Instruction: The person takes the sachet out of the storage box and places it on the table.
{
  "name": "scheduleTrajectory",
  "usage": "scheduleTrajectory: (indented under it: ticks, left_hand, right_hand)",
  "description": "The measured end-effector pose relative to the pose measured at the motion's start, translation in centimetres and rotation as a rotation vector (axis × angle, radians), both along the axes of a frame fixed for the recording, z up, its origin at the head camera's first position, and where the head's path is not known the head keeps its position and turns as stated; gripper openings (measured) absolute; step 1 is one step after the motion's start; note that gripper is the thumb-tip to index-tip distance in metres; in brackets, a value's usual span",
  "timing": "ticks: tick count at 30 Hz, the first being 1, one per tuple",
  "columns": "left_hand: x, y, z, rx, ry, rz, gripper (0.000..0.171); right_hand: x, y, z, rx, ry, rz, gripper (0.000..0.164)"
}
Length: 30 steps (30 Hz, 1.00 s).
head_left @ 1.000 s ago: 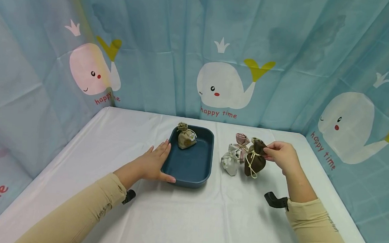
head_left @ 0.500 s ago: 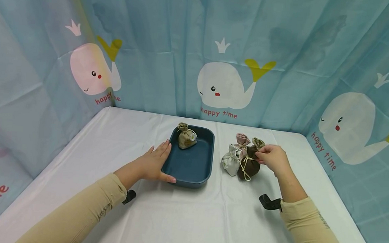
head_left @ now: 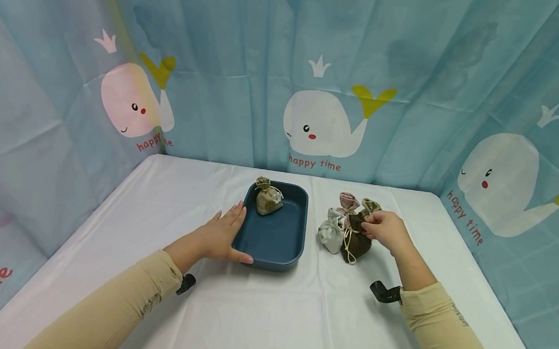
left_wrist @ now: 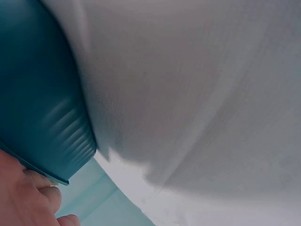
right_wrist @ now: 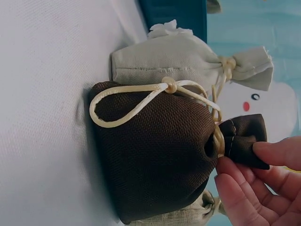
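Note:
My right hand (head_left: 386, 232) pinches the gathered neck of a dark brown drawstring pouch (head_left: 355, 247), thumb against fingers, as the right wrist view shows closely. The pouch's base is at the white cloth, and its cream cord (right_wrist: 127, 106) hangs in a loop. Right beside it stands a pale grey-white pouch (head_left: 331, 235). Behind these are a pink pouch (head_left: 349, 201) and another with an olive neck (head_left: 370, 204), mostly hidden. My left hand (head_left: 219, 237) rests with straight fingers along the left rim of a dark blue bin (head_left: 270, 243), thumb at its front corner.
Inside the bin, toward its back left, sits a tan pouch (head_left: 268, 200) with a daisy. A white cloth (head_left: 261, 317) covers the table. A blue curtain (head_left: 246, 87) with printed whales hangs behind and at both sides.
My right hand has moved left and toward me with the brown pouch, lowering it beside the pale pouch. The olive neck behind now shows. My left hand and the bin have stayed put.

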<state>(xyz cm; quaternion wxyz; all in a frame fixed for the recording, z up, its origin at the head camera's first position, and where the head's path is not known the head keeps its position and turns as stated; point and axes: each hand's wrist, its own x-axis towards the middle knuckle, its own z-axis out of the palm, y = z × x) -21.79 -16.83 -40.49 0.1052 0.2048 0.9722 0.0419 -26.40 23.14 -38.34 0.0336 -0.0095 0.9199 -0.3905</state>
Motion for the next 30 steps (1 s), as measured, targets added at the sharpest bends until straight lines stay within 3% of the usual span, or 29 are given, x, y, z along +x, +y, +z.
scheduleTrajectory:
  ticks: [12,23,30]
  left_hand:
    - [0.2,0.1,0.3,0.002,0.003,-0.007,0.128]
    - [0.2,0.1,0.3,0.009,-0.001,-0.007,0.127]
    - [0.2,0.1,0.2,0.000,0.000,-0.008,0.128]
  right_hand:
    - [0.0,0.3,0.7,0.032,-0.013,-0.002,0.020]
    - [0.9,0.7,2.6,0.060,0.042,0.017,0.027]
    - [0.9,0.8,3.2,0.046,0.031,0.017,0.032]
